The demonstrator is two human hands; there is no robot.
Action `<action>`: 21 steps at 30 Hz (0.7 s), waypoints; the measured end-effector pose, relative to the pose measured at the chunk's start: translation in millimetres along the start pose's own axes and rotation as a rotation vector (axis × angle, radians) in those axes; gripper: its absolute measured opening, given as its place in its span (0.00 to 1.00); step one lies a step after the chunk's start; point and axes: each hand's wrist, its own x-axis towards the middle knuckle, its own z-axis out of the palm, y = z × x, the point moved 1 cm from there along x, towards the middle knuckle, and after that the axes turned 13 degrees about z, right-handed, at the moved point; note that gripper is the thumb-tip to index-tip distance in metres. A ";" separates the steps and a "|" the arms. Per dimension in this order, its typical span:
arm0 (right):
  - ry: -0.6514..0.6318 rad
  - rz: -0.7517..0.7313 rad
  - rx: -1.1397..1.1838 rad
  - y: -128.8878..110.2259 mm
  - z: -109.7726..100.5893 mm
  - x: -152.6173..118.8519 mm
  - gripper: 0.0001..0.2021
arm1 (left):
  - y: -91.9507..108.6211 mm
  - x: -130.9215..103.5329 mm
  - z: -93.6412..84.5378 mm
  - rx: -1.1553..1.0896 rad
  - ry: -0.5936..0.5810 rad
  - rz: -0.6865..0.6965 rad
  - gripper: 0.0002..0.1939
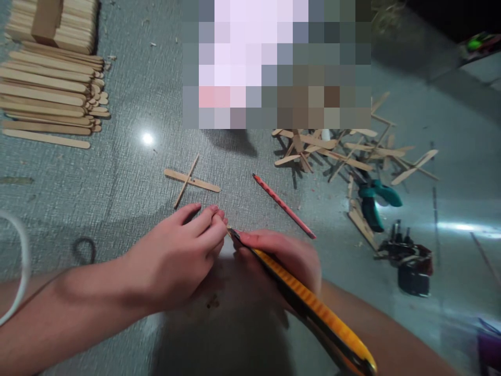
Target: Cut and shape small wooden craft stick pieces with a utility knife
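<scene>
My right hand (pixel 285 256) is closed around a yellow and black utility knife (pixel 309 297), whose tip end points up and left toward my left hand. My left hand (pixel 191 240) is closed, its fingers pinched together at the knife's tip. A small pale piece, perhaps the end of a wooden stick, shows between the fingers, but most of it is hidden. Just beyond my left hand lie two crossed craft sticks (pixel 203 184), one flat and one thin. A red pencil (pixel 282 204) rests on the table to the right of them.
Craft sticks (pixel 47 89) lie piled at the left, below a banded bundle (pixel 74 26). Stick pieces (pixel 309 143) are heaped at the right, near teal-handled pliers (pixel 371 203) and a dark object (pixel 410 261). A white loop (pixel 24 261) arcs at the left edge.
</scene>
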 end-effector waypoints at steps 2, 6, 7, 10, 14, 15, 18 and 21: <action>-0.002 -0.002 -0.010 0.7 -0.2 -0.1 0.12 | 0.1 0.4 -0.2 0.002 0.001 -0.003 0.27; -0.005 -0.002 -0.006 3.2 0.1 -1.9 0.12 | -0.1 1.1 -1.4 0.007 0.009 -0.005 0.27; -0.005 -0.003 -0.004 3.4 0.3 -2.3 0.13 | -0.3 1.0 -1.4 0.008 0.009 -0.006 0.27; -0.011 -0.011 0.018 3.1 1.6 -2.8 0.14 | -0.5 -0.1 -0.1 0.002 -0.001 -0.001 0.26; -0.033 -0.020 0.054 1.7 4.3 -2.3 0.10 | 0.0 -1.1 2.6 0.005 -0.007 -0.003 0.25; -0.020 -0.017 0.056 1.4 4.5 -2.0 0.10 | 0.2 -1.0 2.9 0.008 -0.004 -0.006 0.24; 0.019 -0.004 0.040 0.7 2.6 -1.2 0.11 | 0.6 -0.3 2.6 0.010 0.001 -0.006 0.25; 0.015 0.019 -0.001 0.2 -0.7 -0.8 0.13 | 0.5 0.0 1.2 0.011 -0.009 0.004 0.26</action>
